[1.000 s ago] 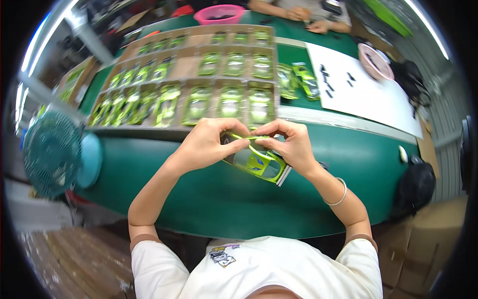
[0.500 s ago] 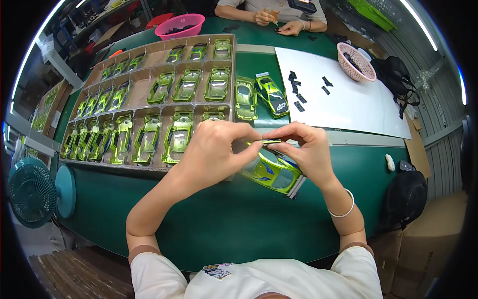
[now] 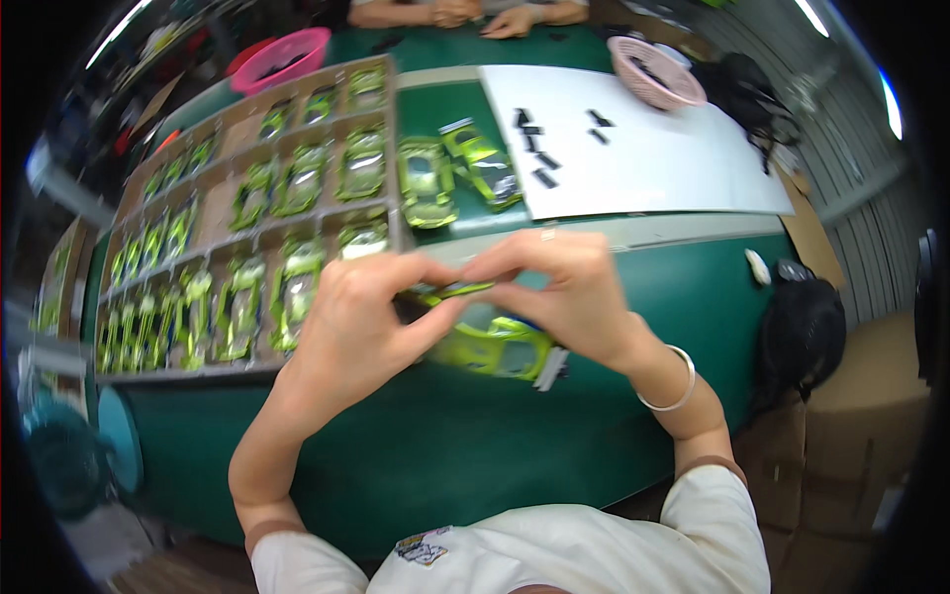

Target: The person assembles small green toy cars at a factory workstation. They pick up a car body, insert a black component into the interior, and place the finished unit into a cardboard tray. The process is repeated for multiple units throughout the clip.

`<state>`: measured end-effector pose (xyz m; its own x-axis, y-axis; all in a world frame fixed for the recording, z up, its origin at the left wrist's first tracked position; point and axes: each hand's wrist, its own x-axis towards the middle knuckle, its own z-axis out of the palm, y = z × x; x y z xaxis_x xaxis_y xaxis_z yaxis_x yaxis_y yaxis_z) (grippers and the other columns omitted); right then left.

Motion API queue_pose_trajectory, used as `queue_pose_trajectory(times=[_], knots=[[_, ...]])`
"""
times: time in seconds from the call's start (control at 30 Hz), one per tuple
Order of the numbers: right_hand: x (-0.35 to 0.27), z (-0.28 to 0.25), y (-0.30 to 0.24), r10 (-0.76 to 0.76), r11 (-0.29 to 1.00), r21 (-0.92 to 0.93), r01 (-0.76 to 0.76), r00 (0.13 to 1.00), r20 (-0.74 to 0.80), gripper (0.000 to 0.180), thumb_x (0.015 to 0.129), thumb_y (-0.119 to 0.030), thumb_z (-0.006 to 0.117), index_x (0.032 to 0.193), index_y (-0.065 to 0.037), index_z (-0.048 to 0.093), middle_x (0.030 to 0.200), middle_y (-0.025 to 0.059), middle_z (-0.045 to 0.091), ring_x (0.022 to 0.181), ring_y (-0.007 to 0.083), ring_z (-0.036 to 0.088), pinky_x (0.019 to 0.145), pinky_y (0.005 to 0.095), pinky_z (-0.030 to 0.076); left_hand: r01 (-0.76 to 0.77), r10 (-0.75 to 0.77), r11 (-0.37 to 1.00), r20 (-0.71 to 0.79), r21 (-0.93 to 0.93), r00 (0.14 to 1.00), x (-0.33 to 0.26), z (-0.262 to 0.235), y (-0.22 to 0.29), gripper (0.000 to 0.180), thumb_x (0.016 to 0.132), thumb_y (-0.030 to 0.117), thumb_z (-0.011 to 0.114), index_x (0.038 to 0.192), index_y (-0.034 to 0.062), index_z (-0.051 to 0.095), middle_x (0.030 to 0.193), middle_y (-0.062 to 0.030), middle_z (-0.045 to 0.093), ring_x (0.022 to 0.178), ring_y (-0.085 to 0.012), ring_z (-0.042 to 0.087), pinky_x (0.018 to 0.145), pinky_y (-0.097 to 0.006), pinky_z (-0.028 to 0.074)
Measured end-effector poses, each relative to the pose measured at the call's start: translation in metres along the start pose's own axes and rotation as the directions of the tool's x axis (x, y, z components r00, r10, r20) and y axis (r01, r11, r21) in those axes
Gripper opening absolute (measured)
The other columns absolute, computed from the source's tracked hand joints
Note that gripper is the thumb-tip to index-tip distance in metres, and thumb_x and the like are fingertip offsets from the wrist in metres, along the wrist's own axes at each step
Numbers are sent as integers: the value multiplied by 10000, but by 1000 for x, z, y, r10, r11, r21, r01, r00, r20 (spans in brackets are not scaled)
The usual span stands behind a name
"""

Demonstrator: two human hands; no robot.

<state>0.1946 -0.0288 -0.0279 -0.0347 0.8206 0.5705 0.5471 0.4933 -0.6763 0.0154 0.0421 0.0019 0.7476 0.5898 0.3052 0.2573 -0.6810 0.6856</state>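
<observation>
My left hand (image 3: 371, 309) and my right hand (image 3: 566, 289) meet over the table, thumbs and forefingers pinching a thin black-and-green piece (image 3: 465, 289). Its exact kind is hidden by the fingers and motion blur. Just below and behind the hands is a bright green toy car body (image 3: 500, 351) with a pale rear wing, partly covered by them; whether it rests on the table I cannot tell. Farther off lie a clear-windowed green car body (image 3: 427, 183) and a green car body with a dark end (image 3: 482, 163), side by side.
At left stands a compartmented tray (image 3: 228, 139) of green car bodies. A white board (image 3: 653, 168) carries small black parts (image 3: 534, 148) and a pink basket (image 3: 655, 74). Beyond are a bright pink bowl (image 3: 282, 59) and a co-worker's hands (image 3: 510, 20). A teal fan (image 3: 64, 445) is at left.
The view has swung, so the tray, board and co-worker appear farther left and higher. My hands still pinch the thin piece, which now slants slightly, and they cover more of the car body.
</observation>
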Motion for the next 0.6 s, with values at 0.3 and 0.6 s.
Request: queue_pose_trajectory(times=[0.3,0.6], knots=[[-4,-1,1,-164,986,20,163,983,83,136,686,-83,672,798,-30,616,764,97,623,733,269,604,652,352,476,-62,64,977,-1,204,998,-10,10,0,160,692,22,643,848,-8,627,772,-148,633,699,-285,613,641,-332,464],[-9,-4,-6,-158,982,-90,164,985,71,122,685,-91,678,772,-31,617,741,97,627,740,271,606,645,364,476,-139,152,941,-18,309,988,-14,15,2,106,758,63,618,825,-17,604,721,-121,615,638,-253,576,615,-326,411]])
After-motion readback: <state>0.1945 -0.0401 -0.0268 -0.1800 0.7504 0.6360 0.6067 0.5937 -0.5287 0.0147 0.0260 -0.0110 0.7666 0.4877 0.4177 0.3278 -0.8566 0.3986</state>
